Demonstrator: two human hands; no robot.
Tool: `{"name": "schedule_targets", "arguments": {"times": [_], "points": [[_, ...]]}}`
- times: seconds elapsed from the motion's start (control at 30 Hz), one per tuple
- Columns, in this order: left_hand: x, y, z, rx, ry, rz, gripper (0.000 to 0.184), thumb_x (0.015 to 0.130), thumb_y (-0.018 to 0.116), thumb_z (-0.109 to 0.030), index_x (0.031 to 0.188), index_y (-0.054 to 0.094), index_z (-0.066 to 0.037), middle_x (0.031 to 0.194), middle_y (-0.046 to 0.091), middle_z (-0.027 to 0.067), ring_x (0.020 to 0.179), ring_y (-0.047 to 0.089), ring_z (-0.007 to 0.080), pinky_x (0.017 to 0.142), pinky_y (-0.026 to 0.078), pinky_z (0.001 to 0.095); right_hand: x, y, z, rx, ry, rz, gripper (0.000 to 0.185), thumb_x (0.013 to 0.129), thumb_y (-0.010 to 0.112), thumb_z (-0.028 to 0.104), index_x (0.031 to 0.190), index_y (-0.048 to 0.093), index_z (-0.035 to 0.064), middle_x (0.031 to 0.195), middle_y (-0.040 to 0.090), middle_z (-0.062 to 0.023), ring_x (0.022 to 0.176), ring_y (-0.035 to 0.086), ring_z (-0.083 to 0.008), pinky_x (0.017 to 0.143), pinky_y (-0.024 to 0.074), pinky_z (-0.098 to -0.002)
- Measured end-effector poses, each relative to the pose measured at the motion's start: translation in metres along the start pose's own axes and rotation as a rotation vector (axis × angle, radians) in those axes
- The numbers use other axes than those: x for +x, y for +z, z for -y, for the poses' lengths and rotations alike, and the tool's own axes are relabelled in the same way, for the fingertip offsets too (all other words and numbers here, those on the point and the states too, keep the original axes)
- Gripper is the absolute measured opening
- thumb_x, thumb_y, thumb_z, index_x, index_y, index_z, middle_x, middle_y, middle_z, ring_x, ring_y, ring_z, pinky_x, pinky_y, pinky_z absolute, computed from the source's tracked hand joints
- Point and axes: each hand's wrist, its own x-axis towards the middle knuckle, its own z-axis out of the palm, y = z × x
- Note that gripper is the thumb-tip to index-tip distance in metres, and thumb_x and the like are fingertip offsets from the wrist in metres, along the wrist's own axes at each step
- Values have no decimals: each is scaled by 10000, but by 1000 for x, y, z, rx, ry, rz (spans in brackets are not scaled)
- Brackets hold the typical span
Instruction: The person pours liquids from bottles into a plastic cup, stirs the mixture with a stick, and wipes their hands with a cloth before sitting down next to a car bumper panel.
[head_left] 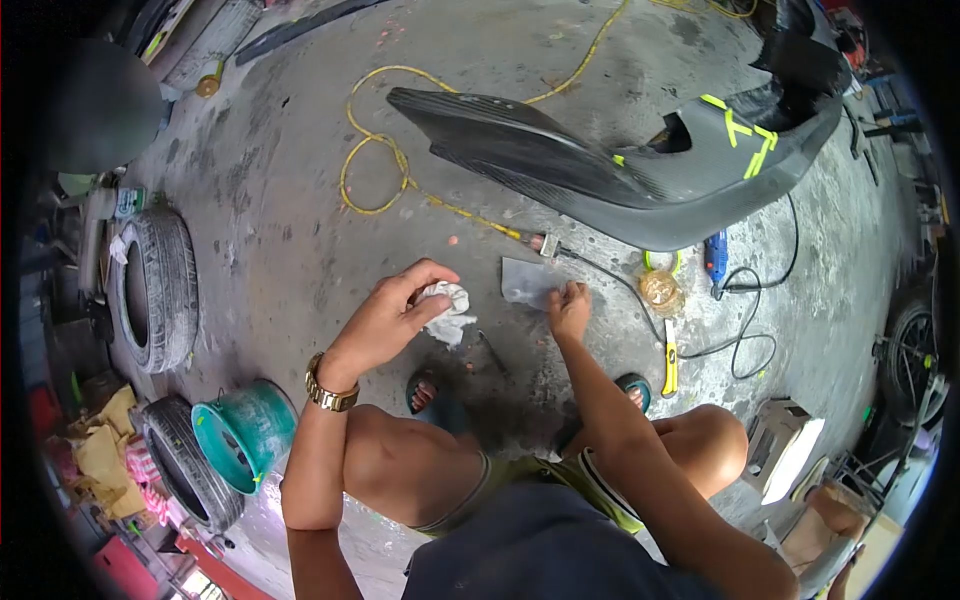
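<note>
My left hand [395, 305], with a gold watch at the wrist, is closed around a crumpled white cloth [447, 315] above the concrete floor. My right hand [570, 308] pinches the right edge of a thin grey sheet [527, 283], which lies at or just above the floor. A thin dark tool [492, 353] rests on the floor between my hands. Beyond them lies a long black carbon-patterned panel [600, 165] with yellow-green tape strips on its right part.
A yellow cord [385, 207] loops across the floor and joins a black cable. On the right are a roll of tape [661, 290], a yellow cutter [671, 360], a blue tool [716, 256] and a stool [785, 445]. Tires [160, 290] and a green bucket [245, 435] stand left.
</note>
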Motion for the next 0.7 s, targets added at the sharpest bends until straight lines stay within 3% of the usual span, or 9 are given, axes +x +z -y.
{"name": "schedule_targets", "arguments": {"times": [0.07, 0.2, 0.27, 0.37, 0.5, 0.57, 0.6, 0.67, 0.7], "points": [[0, -1, -2, -60, 19, 14, 204, 933, 588, -109, 1127, 585, -48, 933, 608, 5, 842, 532, 76, 748, 446, 246, -3, -1, 8, 14, -166, -290, 207, 745, 662, 200, 856, 577, 48, 1015, 570, -144, 956, 522, -368, 822, 425, -437], [6, -7, -3, 6, 13, 74, 212, 924, 589, -103, 1128, 582, -47, 932, 610, 24, 838, 537, 92, 749, 449, 262, 10, 12, -9, 307, -165, -200, 232, 783, 673, 233, 856, 567, 41, 916, 603, -140, 865, 554, -310, 765, 439, -391], [10, -8, 5, 5, 26, 85, 216, 915, 588, -95, 1124, 576, -41, 918, 611, 40, 821, 541, 108, 750, 451, 276, 13, 7, -5, 432, 41, -11, 234, 850, 656, 221, 836, 531, 23, 782, 570, -105, 720, 530, -216, 663, 437, -343], [15, -8, 16, 39, -20, 117, 214, 911, 583, -89, 1119, 569, -42, 904, 620, 59, 799, 562, 135, 746, 459, 288, 14, -5, 10, 570, 71, 43, 221, 897, 630, 181, 835, 504, 11, 722, 518, -86, 642, 475, -162, 591, 418, -321], [10, -4, 28, 34, 1, 116, 211, 911, 573, -84, 1117, 559, -41, 925, 641, 102, 814, 605, 180, 752, 473, 312, 6, -33, 42, 469, 93, 1, 162, 898, 623, 117, 870, 500, 14, 697, 474, -72, 636, 439, -152, 590, 413, -326], [-2, 5, 41, 80, 27, 48, 200, 904, 552, -87, 1099, 539, -40, 947, 657, 171, 907, 647, 313, 756, 486, 396, -3, -58, 63, 396, 32, 19, 180, 885, 630, 103, 878, 475, 11, 738, 476, -105, 656, 459, -214, 613, 412, -345], [-9, 8, 39, 76, 17, 42, 200, 904, 552, -87, 1099, 539, -40, 947, 657, 171, 907, 647, 313, 756, 486, 396, -7, -70, 67, 395, 30, 32, 180, 885, 630, 103, 878, 475, 11, 738, 476, -105, 656, 459, -214, 613, 412, -345], [-23, 15, 26, -15, -94, 26, 197, 898, 552, -77, 1091, 545, -39, 983, 652, 176, 936, 633, 344, 786, 484, 405, -17, -97, 68, 205, -174, 51, 190, 898, 602, 79, 833, 435, 13, 758, 407, -93, 713, 439, -191, 651, 413, -328], [-30, 20, 20, -21, -100, 24, 197, 898, 552, -77, 1091, 545, -39, 983, 652, 176, 936, 633, 344, 786, 484, 405, -25, -122, 85, 166, -200, 60, 182, 880, 595, 47, 833, 425, 7, 781, 428, -133, 716, 474, -280, 659, 418, -363]]}}
